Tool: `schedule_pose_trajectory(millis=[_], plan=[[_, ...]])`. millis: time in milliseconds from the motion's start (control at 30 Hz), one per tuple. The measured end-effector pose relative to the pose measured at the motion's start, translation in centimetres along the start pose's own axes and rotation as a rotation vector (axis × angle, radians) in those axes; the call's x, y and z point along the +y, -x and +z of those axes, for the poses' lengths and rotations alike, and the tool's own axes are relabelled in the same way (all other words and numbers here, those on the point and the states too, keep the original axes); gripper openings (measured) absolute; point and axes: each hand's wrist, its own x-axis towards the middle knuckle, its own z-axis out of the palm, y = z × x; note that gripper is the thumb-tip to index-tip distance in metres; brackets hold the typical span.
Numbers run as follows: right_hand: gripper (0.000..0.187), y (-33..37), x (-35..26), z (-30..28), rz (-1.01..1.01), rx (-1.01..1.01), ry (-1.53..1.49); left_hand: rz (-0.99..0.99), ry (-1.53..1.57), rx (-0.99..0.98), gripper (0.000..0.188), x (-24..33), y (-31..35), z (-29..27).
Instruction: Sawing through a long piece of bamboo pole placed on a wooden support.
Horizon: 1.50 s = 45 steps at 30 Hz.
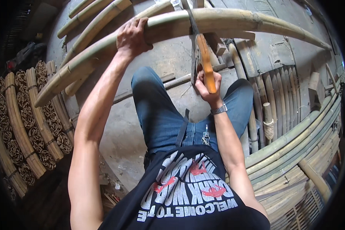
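Note:
A thick bamboo pole [234, 21] lies crosswise in front of me, its left end slanting down toward me. My left hand [133, 39] is wrapped over the pole, left of the saw, fingers closed around its far side. In my right hand [209, 88] is the orange wooden handle of a handsaw [205, 57], fingers curled round the grip. The dark saw blade crosses the pole near its middle, touching it; how deep the teeth sit I cannot tell. Below the pole, wooden blocks [221, 46] partly show.
More bamboo poles [90, 19] lie at the far left. Bundled coiled strips between bamboo lengths [23, 103] stand at the left. On the right are a row of bamboo pieces [280, 99], long green poles [291, 142] and a rope-wrapped stick [268, 124]. My bent knees [147, 82] flank the grey floor.

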Motion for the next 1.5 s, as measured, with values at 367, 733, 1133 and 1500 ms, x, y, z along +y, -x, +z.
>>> schedule_pose_trajectory(millis=[367,733,1133,1500], plan=[[0.018,14.1,-7.5,-3.1,0.010,-0.092,0.003,0.011,0.003,0.016,0.086,-0.1,-0.8,-0.1],[0.011,0.2,-0.2,-0.1,0.032,0.046,0.024,-0.056,-0.032,-0.056,0.094,0.5,0.1,0.4],[0.022,8.9,-1.7,-2.7,0.046,-0.069,-0.016,-0.023,-0.030,-0.028,0.089,0.6,-0.5,-0.5],[0.013,4.8,-3.4,-0.8,0.082,0.057,0.050,-0.097,-0.038,-0.103,0.093,2.5,-0.8,-0.9]])
